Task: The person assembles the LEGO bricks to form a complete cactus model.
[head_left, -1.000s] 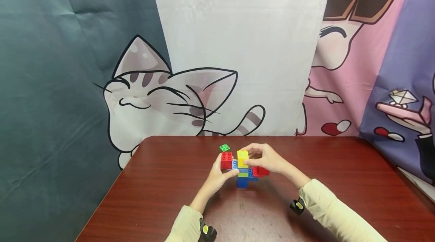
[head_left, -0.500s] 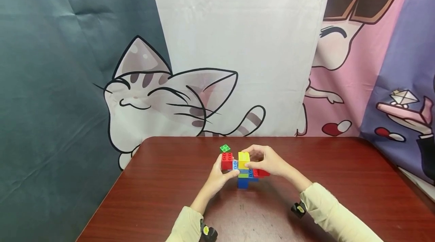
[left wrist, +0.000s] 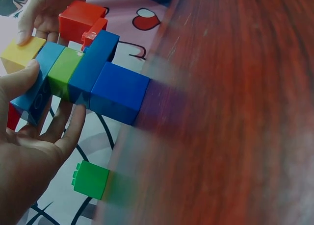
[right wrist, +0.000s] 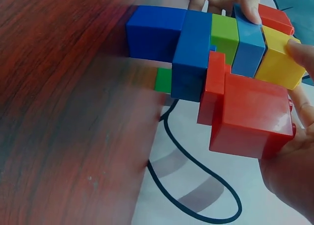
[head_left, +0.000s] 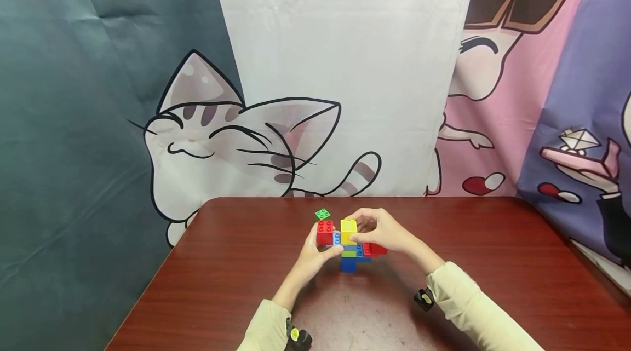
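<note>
A stack of toy building bricks stands on the table, with a dark blue brick point(head_left: 348, 265) at its foot. Above come another blue brick point(left wrist: 94, 65), a lime green brick point(left wrist: 65, 74) and a lighter blue brick point(right wrist: 248, 47). My left hand point(head_left: 310, 258) grips the stack from the left, thumb on the lighter blue brick. On top, my right hand point(head_left: 386, 230) pinches a yellow brick point(head_left: 348, 233) between thumb and fingers; it sits right against the lighter blue one. Beside it on the left rises a red brick point(head_left: 325, 232).
Two more red pieces, a thin one point(right wrist: 212, 90) and a large brick point(right wrist: 255, 117), jut from the stack's right side. A loose green brick point(left wrist: 91, 180) stands farther back on the brown table point(head_left: 236, 285). A printed cloth point(head_left: 355, 66) hangs behind the table.
The head view has shifted slightly, moving everything a little left in it. Both hands keep their hold on the bricks.
</note>
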`<state>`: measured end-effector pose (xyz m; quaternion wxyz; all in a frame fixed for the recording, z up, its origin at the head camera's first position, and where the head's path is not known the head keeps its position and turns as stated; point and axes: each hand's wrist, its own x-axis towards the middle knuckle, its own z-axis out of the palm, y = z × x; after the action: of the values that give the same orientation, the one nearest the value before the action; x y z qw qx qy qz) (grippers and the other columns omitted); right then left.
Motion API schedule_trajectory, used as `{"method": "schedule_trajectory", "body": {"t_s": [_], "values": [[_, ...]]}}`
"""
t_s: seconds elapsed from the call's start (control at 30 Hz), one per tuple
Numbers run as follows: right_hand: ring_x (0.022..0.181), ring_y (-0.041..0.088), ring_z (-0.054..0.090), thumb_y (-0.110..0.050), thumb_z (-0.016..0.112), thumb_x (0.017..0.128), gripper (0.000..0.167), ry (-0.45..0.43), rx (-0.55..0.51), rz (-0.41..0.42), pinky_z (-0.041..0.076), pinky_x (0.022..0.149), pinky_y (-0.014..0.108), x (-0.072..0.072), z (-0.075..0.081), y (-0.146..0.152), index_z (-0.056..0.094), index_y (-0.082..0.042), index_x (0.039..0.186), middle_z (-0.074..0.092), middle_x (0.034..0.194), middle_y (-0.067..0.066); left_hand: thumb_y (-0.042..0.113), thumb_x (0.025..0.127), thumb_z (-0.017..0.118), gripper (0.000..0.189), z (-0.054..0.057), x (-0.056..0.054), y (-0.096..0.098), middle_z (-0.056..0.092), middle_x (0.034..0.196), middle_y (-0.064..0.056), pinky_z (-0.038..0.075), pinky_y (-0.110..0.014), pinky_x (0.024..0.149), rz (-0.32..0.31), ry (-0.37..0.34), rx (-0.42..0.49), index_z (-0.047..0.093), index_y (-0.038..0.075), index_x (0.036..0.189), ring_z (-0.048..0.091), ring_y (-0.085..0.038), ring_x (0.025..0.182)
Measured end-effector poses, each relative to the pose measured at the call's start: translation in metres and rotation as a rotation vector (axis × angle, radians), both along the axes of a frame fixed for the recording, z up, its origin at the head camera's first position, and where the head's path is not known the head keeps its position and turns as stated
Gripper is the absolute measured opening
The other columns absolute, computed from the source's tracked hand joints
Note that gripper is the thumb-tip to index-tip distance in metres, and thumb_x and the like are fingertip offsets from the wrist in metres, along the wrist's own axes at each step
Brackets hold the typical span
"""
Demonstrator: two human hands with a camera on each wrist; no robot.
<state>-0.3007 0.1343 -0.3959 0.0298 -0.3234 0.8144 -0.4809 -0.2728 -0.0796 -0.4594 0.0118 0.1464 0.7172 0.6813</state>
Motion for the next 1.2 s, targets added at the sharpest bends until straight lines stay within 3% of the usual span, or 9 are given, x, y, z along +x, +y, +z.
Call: {"method": "schedule_trajectory", "body": {"t_s": [0.53,1.0,1.2], "values": [[0.079,0.010,0.067,-0.012,0.080,0.079,0.032,0.029,-0.038,-0.026,0.057,0.073,0.023,0.0012,-0.0032,-0.0040,0.065,-0.006,0.108,0.071,0.094,0.014,0.011,0.087,0.071,0.058,0.0023,-0.0029,0.0000,0.054,0.129,-0.020,0.050,-0.020,0.088,-0.002,-0.008,0.018,0.040,0.003,0.136,0.057,-0.019,0.112],[0.084,0.010,0.067,-0.014,0.080,0.080,0.034,0.000,-0.032,-0.032,0.058,0.079,0.023,0.0012,-0.0071,-0.0025,0.064,-0.008,0.109,0.071,0.097,0.013,0.007,0.084,0.074,0.059,0.0025,-0.0035,-0.0018,0.056,0.128,-0.023,0.051,-0.017,0.084,-0.011,-0.002,0.020,0.044,0.000,0.134,0.059,-0.017,0.107],[0.082,0.009,0.067,-0.013,0.080,0.079,0.033,0.010,-0.046,-0.027,0.057,0.077,0.022,0.0026,-0.0074,-0.0026,0.064,-0.007,0.107,0.071,0.096,0.012,0.010,0.084,0.075,0.058,0.0085,-0.0070,-0.0092,0.059,0.126,-0.022,0.053,-0.023,0.090,-0.066,-0.005,-0.048,0.046,0.001,0.133,0.061,-0.017,0.107]]}}
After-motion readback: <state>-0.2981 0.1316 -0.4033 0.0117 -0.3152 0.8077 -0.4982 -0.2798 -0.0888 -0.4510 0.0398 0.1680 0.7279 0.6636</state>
